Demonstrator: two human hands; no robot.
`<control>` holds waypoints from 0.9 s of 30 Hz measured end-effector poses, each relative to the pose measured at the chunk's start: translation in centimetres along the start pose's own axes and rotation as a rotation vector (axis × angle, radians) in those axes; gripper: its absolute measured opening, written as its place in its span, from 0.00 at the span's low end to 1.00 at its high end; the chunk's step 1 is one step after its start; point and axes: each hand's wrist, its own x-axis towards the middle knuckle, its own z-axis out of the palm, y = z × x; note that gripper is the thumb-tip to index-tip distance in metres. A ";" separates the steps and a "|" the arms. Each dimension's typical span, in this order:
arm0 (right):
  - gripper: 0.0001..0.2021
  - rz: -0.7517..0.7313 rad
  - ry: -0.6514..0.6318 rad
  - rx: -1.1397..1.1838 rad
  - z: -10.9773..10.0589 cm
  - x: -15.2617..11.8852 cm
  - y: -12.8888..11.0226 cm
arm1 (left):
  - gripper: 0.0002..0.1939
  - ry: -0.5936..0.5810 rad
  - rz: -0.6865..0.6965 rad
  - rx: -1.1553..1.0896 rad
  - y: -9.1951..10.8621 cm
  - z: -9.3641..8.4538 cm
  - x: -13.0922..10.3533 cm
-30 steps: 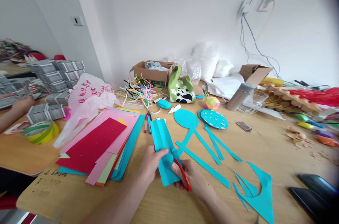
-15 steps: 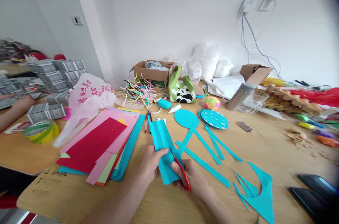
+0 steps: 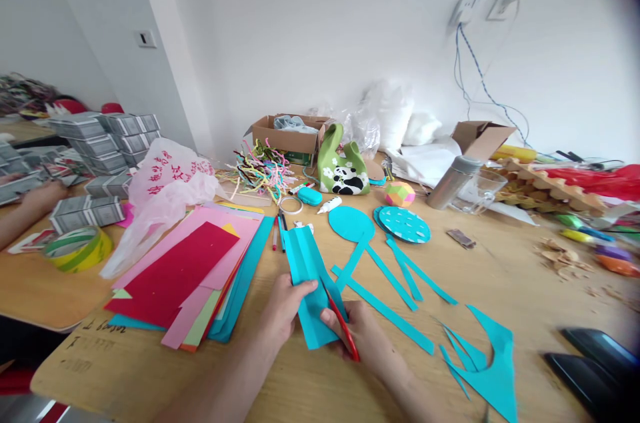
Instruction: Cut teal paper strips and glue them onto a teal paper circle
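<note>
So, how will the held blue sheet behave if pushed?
The blue sheet is probably light, looking paper-thin. It may bend along its creases, yet seems fairly stiff lengthwise: its far end juts past the left hand without visible droop.

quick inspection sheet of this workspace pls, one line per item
Surface: wooden table, handwriting near its left corner.
Job's things: creased blue sheet, red-handled scissors at it; blue strips to the right.
Clutter: coloured paper stack, pens, fuzzy stems, silver flask.
Hands: left hand grips the sheet; right hand holds the scissors.
Cables: blue cord hangs from a wall socket, away from the hands.
Surroundings: white wall; co-worker's hand far left, near grey bundles.
</note>
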 end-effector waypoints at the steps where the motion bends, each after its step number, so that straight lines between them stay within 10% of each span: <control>1: 0.34 -0.004 -0.004 -0.002 0.0 0.0 -0.1 | 0.15 -0.004 0.000 0.008 0.0 0.0 0.0; 27: 0.30 -0.019 0.032 -0.033 0.0 0.3 1.1 | 0.17 -0.084 -0.057 -0.018 0.1 0.2 -0.3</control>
